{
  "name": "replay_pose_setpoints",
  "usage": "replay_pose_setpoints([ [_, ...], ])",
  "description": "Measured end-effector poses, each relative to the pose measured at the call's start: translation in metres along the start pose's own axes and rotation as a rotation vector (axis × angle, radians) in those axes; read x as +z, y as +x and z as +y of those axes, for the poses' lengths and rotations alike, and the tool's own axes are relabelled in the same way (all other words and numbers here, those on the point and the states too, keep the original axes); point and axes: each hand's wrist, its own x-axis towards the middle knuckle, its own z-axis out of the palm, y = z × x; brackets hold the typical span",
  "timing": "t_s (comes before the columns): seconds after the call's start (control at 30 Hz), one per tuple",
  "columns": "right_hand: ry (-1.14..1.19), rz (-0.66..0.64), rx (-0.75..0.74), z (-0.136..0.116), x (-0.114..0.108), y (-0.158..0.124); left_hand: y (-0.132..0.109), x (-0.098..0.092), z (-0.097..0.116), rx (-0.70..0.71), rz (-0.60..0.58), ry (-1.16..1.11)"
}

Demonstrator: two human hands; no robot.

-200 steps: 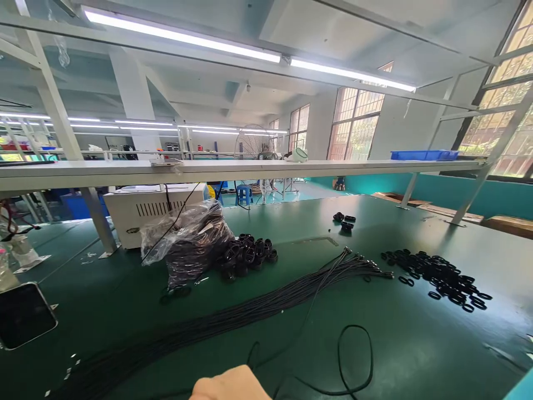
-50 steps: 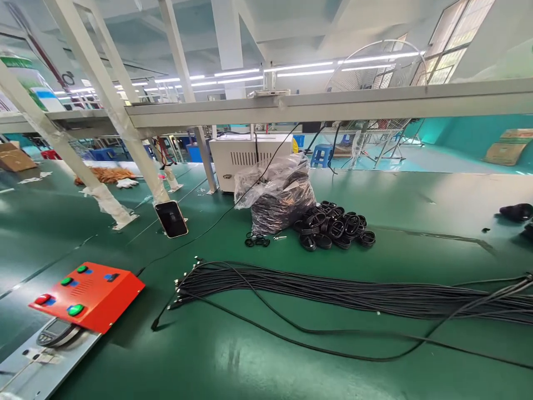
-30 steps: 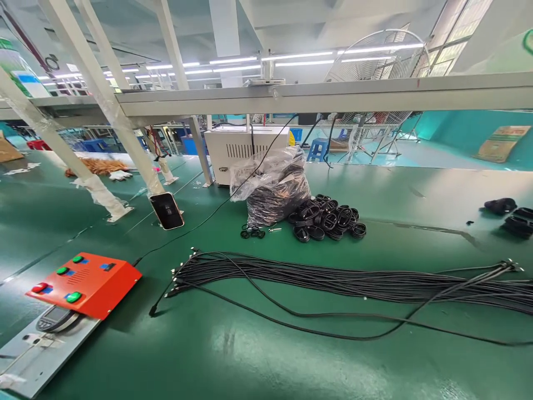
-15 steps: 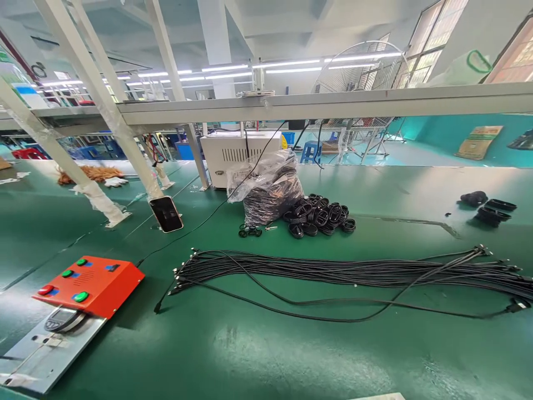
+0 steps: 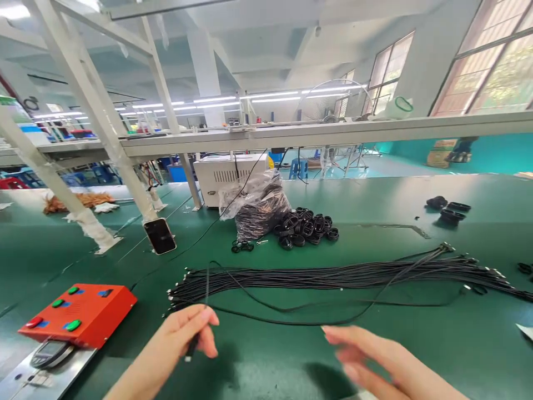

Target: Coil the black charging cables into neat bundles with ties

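In the head view my left hand [image 5: 189, 333] pinches a black cable [image 5: 190, 349] close to its plug, whose metal tip points down below my fingers. The rest of that cable rises past my fingertips toward the cable bundle. My right hand [image 5: 366, 353], a little blurred, hovers over the green bench with its fingers apart and nothing in them. Beyond both hands a long bundle of black cables [image 5: 291, 278] lies across the bench, metal plugs at both ends. Nearer to me, a loose strand curves in front of the bundle.
Left stands an orange box [image 5: 83, 316] with green and red buttons on a metal plate. A phone [image 5: 160, 236] leans against a post. Coiled cables [image 5: 308, 226] lie beside a plastic bag [image 5: 262, 208] of dark items. A shelf beam [image 5: 312, 133] crosses above the bench.
Both hands have come into view from below. The left one has taken hold of a cable near its plug and lifted it. The camera view has shifted, tilting upward.
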Motion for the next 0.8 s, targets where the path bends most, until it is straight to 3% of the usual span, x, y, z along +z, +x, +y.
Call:
replay_pose_setpoints([
  [0.1,-0.143,0.087,-0.413,-0.036,0.022,0.044,-0.016,0.052,0.036,-0.012,-0.198,-0.331],
  [0.17,-0.238,0.145,-0.647,-0.053,0.037,0.077,-0.021,0.077,0.048,-0.038,-0.302,-0.500],
  [0.23,-0.341,0.145,-0.835,-0.065,0.049,0.106,-0.023,0.091,0.050,-0.057,-0.383,-0.608],
  [0.33,-0.482,0.082,-1.024,-0.076,0.058,0.133,-0.024,0.095,0.044,-0.080,-0.428,-0.742],
  [0.43,-0.626,0.066,-1.074,-0.087,0.059,0.141,-0.024,0.092,0.040,-0.081,-0.459,-0.859],
  [0.57,-0.758,0.070,-1.023,-0.099,0.056,0.137,-0.024,0.093,0.039,-0.082,-0.507,-0.956],
  [0.8,-0.699,-0.036,-0.819,-0.102,0.060,0.128,-0.023,0.099,0.038,-0.070,-0.695,-1.074],
])
